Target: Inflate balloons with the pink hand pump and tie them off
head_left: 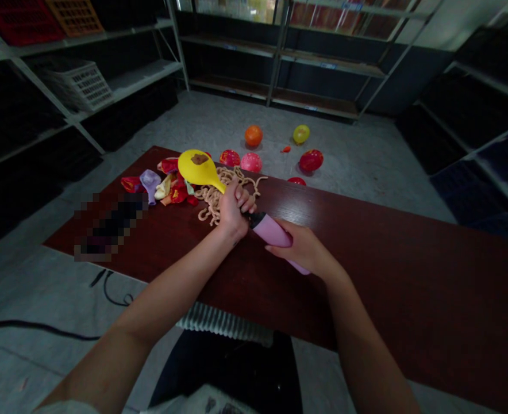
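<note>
A partly filled yellow balloon (197, 167) with a brown patch points up and left from my left hand (235, 208), whose fingers are closed round its neck. My right hand (299, 247) is wrapped round a pink cylindrical pump (273, 231) with a black end. That black end meets the fingers of my left hand, which hide where it joins the balloon. Behind my left hand lies a pile of tan curly strips (213, 201). Left of the pile are several limp balloons (177, 190) in red, lilac and cream.
Everything on hand lies over a dark red-brown table (392, 270). A blurred dark object (115, 225) is at its left end. Several inflated balloons, one orange (253, 136), rest on the floor beyond. Metal shelves (318, 108) stand around, with a white crate (88, 85) at left.
</note>
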### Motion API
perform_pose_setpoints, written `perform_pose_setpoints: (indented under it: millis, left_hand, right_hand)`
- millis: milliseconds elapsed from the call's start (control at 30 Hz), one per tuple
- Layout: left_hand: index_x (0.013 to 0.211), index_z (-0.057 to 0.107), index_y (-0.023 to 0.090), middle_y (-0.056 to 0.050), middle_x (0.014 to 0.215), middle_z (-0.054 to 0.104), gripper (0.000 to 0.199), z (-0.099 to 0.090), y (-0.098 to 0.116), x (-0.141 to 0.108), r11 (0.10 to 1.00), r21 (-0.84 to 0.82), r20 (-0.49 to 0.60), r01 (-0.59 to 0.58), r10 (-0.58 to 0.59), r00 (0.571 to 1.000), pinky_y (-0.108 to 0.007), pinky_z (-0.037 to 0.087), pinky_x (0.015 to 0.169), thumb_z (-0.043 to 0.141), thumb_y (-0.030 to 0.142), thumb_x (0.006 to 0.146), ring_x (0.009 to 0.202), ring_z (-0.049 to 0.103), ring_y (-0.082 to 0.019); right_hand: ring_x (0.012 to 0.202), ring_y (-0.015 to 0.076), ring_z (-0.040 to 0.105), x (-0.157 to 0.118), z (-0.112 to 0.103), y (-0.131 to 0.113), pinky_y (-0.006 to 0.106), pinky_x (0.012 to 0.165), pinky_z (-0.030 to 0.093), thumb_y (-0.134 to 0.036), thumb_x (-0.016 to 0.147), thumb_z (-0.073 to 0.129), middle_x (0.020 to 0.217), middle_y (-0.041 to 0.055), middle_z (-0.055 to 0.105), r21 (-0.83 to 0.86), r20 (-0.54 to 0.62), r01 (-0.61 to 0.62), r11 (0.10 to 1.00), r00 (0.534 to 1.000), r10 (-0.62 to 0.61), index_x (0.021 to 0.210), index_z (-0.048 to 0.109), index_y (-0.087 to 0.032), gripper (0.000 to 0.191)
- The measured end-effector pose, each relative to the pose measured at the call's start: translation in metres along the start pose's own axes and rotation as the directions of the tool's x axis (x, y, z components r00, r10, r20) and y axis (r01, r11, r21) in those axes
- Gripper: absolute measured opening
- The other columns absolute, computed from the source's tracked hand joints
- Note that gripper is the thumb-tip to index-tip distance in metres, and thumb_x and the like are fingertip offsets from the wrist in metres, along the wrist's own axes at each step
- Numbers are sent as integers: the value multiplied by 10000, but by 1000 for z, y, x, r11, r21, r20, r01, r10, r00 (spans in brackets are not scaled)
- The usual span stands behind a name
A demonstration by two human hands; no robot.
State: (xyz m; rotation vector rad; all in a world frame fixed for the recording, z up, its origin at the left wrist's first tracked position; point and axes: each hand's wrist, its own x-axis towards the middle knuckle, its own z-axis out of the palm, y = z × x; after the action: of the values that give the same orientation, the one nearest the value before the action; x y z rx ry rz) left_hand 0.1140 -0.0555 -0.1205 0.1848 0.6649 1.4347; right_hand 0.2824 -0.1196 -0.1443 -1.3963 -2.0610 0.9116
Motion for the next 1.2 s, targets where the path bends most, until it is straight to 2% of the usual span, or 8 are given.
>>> perform_pose_setpoints:
  millis: [133, 333, 433, 633, 800, 933, 1067, 1200]
  left_hand:
    - [561, 251, 190, 74, 431, 198, 582, -1, 4, 3, 1000, 3, 8, -17, 17, 1000, -209, 195, 347, 415, 303, 1108, 317, 199, -63]
    - [560, 273, 192, 81, 446, 202, 636, -4, 18, 11, 989, 4, 2, -147, 147, 989, -213, 188, 345, 597, 473, 1030, 326, 189, -62]
    - [549, 250, 192, 76, 438, 206, 675, -8, 29, 18, 979, -22, -30, -201, 200, 979, -213, 207, 348, 573, 542, 1027, 327, 200, -63]
    - [539, 250, 192, 66, 415, 213, 704, -15, 54, 31, 947, -106, -148, -303, 286, 947, -223, 212, 353, 439, 646, 1043, 316, 214, -67]
    - [567, 242, 185, 70, 408, 225, 656, -21, 74, 35, 925, -148, -192, -350, 320, 928, -213, 212, 366, 422, 537, 1091, 311, 220, -57]
    - [570, 236, 184, 67, 406, 224, 588, -24, 82, 36, 916, -183, -180, -357, 326, 928, -216, 203, 370, 397, 351, 1110, 309, 216, -63]
    - [543, 229, 199, 58, 410, 206, 558, -19, 77, 30, 904, -191, -118, -383, 366, 923, -239, 205, 368, 384, 239, 1078, 308, 208, -78]
    - [522, 223, 201, 48, 417, 197, 557, -12, 65, 20, 905, -155, -51, -396, 393, 918, -243, 233, 369, 362, 200, 1061, 316, 216, -83]
  right_hand:
    - [1114, 250, 707, 1, 5, -3, 394, 979, 540, -305, 823, 747, 1305, 49, 723, -46, -21, 22, 999, 1000, -23, 1398, 601, -256, 595]
    - [1136, 312, 703, 2, 12, -13, 438, 904, 562, -398, 897, 686, 1379, 67, 681, -389, -89, -94, 916, 994, 64, 1505, 472, -292, 653]
    - [1122, 289, 705, 5, 13, -6, 411, 882, 565, -421, 911, 674, 1399, 53, 669, -478, -129, -58, 876, 992, -5, 1492, 480, -307, 623]
    - [1062, 269, 715, 8, 10, 19, 369, 849, 552, -467, 919, 674, 1312, 62, 709, -642, -191, -8, 766, 970, -150, 1457, 529, -281, 587]
    - [963, 240, 710, 6, 1, 29, 327, 812, 505, -437, 945, 642, 1159, 67, 749, -751, -216, 6, 660, 943, -254, 1418, 579, -256, 510]
    - [911, 239, 686, 6, -4, 34, 322, 792, 462, -471, 948, 624, 1084, 91, 752, -799, -260, -25, 601, 915, -307, 1350, 627, -214, 477]
    - [895, 258, 672, 4, -4, 38, 339, 781, 446, -488, 967, 584, 1059, 107, 742, -813, -295, -67, 578, 904, -310, 1295, 645, -194, 444]
    - [915, 277, 665, 0, -5, 39, 359, 805, 450, -506, 986, 544, 1052, 121, 731, -780, -272, -56, 623, 927, -258, 1289, 636, -175, 458]
